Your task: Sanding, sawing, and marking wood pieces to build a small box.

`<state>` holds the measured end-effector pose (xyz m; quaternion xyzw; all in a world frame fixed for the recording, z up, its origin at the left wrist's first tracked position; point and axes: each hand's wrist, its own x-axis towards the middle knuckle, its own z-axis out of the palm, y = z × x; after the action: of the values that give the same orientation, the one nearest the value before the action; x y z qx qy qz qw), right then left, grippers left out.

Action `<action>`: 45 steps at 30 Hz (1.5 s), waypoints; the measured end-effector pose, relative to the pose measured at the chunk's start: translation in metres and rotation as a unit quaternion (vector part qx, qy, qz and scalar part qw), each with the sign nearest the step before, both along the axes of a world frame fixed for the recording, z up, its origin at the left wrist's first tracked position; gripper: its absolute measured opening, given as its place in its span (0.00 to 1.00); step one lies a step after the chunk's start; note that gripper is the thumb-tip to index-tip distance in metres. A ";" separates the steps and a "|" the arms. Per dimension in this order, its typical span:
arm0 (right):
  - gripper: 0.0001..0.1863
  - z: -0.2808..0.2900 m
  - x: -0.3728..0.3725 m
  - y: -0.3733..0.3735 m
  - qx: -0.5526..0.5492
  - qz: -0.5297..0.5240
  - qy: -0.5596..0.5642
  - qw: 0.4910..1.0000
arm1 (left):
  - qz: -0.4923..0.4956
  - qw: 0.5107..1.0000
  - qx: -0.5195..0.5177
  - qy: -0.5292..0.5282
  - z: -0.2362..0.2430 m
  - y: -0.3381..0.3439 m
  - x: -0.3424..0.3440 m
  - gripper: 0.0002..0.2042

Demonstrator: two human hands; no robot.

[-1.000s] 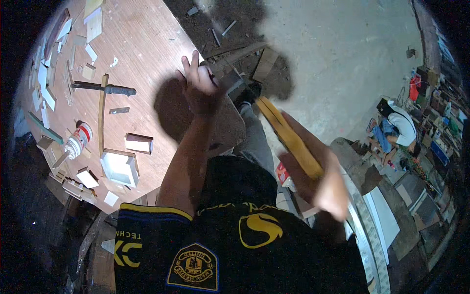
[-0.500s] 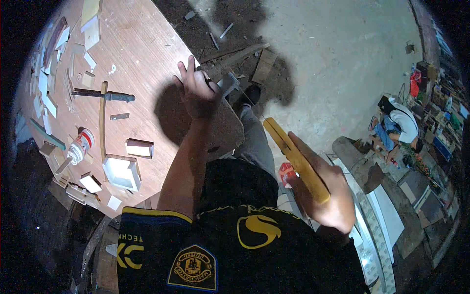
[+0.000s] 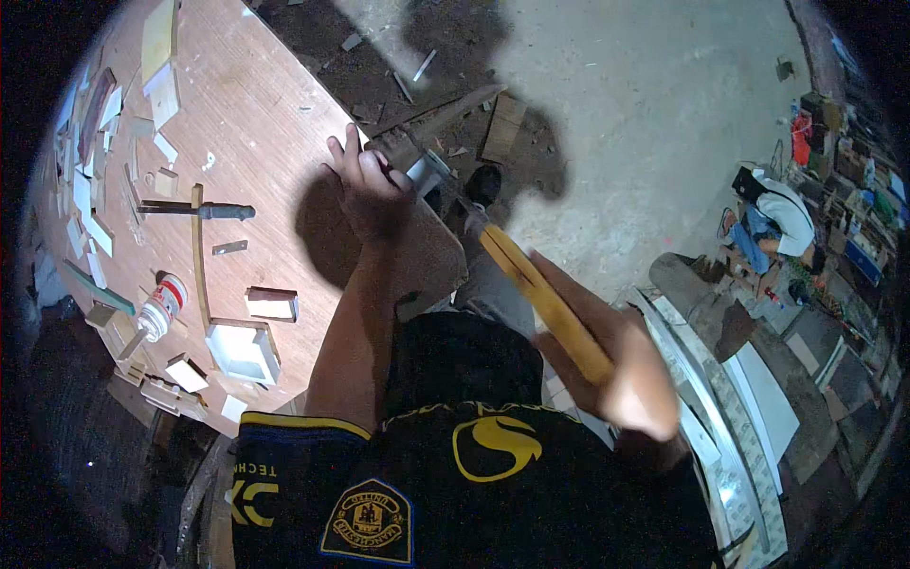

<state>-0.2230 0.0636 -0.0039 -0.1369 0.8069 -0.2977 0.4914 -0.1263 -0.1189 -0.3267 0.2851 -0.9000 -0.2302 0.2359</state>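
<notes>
**Hammer raised over workpiece pinned at the bench edge**

Right hand [image 3: 637, 379] is clenched round the far end of a yellow-handled hammer [image 3: 542, 296]. The handle runs diagonally up toward the bench [image 3: 256, 123]; its head end sits just beside the left hand, dark and partly blurred, so the head shape isn't clear.

Left hand [image 3: 365, 185] is pressed down at the bench's right edge, fingers curled over a small pale piece [image 3: 425, 173] that sticks out past the edge. Can't tell whether it's pinching it or only bracing it.

Handling, my read:
- Hammer: stiff, head-heavy. The end grip gives swing but less control; choke up for light taps.
- Handle looks smooth, so it may slip in a loose grip.
- Small piece: light, probably thin wood or board, could split or skid if struck off-centre. Hold it well back from the strike point.

Elsewhere on the bench: a dark-handled tool [image 3: 204, 211], a glue bottle [image 3: 163, 303], an open white box frame [image 3: 245, 351], and scattered pale offcuts. Another person [image 3: 773, 213] is crouched on the floor, well apart at the right.
</notes>
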 end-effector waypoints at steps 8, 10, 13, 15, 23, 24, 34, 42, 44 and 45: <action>0.32 0.001 0.002 0.000 0.005 0.008 -0.005 1.000 | -0.011 0.999 0.016 -0.025 0.007 -0.001 0.003 0.05; 0.33 0.003 0.001 0.009 -0.063 0.000 0.027 0.998 | -0.003 0.999 0.019 -0.042 0.014 0.000 0.001 0.06; 0.34 -0.028 0.004 0.007 -0.056 -0.021 0.033 0.998 | -0.006 1.000 0.022 -0.020 0.006 -0.005 -0.012 0.06; 0.34 -0.007 -0.001 0.003 -0.017 0.018 0.006 1.000 | 0.001 0.999 0.025 0.037 0.002 -0.006 -0.015 0.06; 0.36 0.014 -0.003 0.009 0.037 0.032 -0.065 0.997 | 0.017 1.000 0.010 -0.006 0.000 -0.001 -0.010 0.06; 0.35 0.016 -0.002 0.016 0.016 0.022 -0.039 0.999 | 0.015 1.000 0.011 -0.004 0.000 -0.002 -0.007 0.06; 0.35 0.006 0.001 0.018 0.040 0.044 -0.043 0.997 | 0.024 0.999 0.004 -0.038 0.007 0.001 -0.005 0.05; 0.36 -0.003 -0.001 0.022 -0.026 0.016 -0.034 0.999 | 0.023 0.998 0.006 -0.050 0.009 0.001 -0.002 0.05; 0.36 0.012 -0.012 0.022 -0.009 0.019 -0.041 0.999 | 0.017 0.999 0.017 -0.032 0.008 -0.001 -0.005 0.05; 0.36 0.004 -0.007 0.018 -0.009 0.018 -0.042 0.999 | 0.011 0.999 0.029 -0.013 0.008 -0.002 -0.006 0.05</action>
<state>-0.2305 0.0815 0.0005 -0.1436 0.7799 -0.3016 0.5293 -0.1321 -0.1211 -0.3184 0.3046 -0.8928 -0.2495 0.2187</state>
